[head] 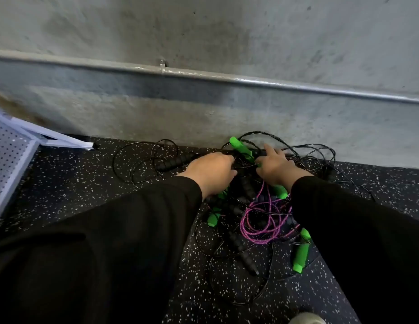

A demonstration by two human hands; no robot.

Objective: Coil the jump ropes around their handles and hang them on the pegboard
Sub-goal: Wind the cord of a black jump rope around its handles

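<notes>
Thin black cords, floppy and snaggy, ropes heaped on the floor at 6 o'clock of the wall; grab stiff handles; left hand and right hand buried in them, grips can't tell.

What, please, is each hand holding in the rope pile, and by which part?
It cannot be told: both the left hand and right hand reach into the tangled ropes, fingers hidden.
</notes>
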